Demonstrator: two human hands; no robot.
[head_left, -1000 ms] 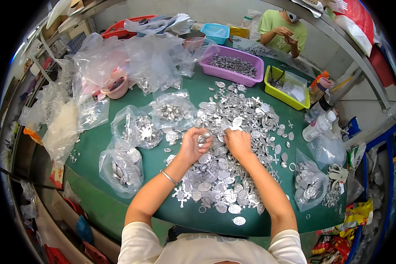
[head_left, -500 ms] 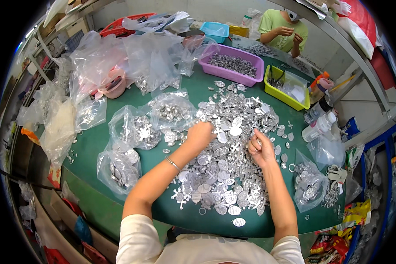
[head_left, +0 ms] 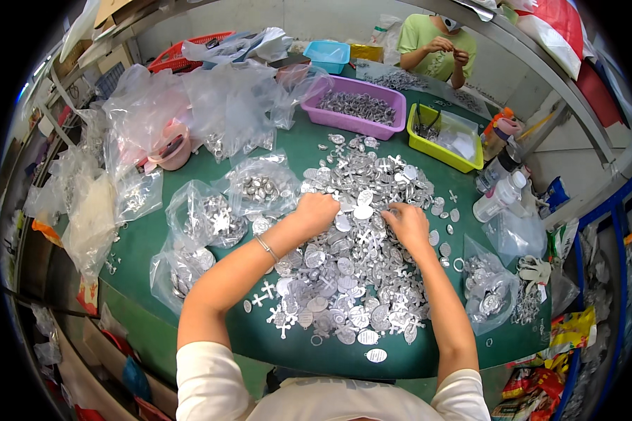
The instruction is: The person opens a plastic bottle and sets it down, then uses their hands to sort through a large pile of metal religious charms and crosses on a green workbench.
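A wide heap of silver-coloured oval medals and small crosses [head_left: 351, 274] spreads over the green table in front of me. My left hand [head_left: 317, 212], a bracelet on its wrist, is curled closed over the heap's left side; whatever its fingers grip is hidden. Across from it my right hand [head_left: 409, 224] bends down to the heap, thumb and fingers drawn together at the pieces, and what they pinch is too small to make out. Between both hands lie pale, smooth oval medals [head_left: 363, 212]. Clear bags of medals [head_left: 260, 186] rest just beyond my left hand.
Behind the heap stand a purple basin [head_left: 358, 130] of small metal parts and a yellow-green tray [head_left: 446, 158]. Plastic bags [head_left: 225, 98] crowd the far left. A white bottle [head_left: 498, 196] and a bag of medals [head_left: 488, 295] are at the right. Opposite sits a person [head_left: 439, 52] handling something small.
My right hand has turned from a raised, curled pose and reached inward, down to the heap. My left hand stays closed at the heap. The whole view has shifted slightly.
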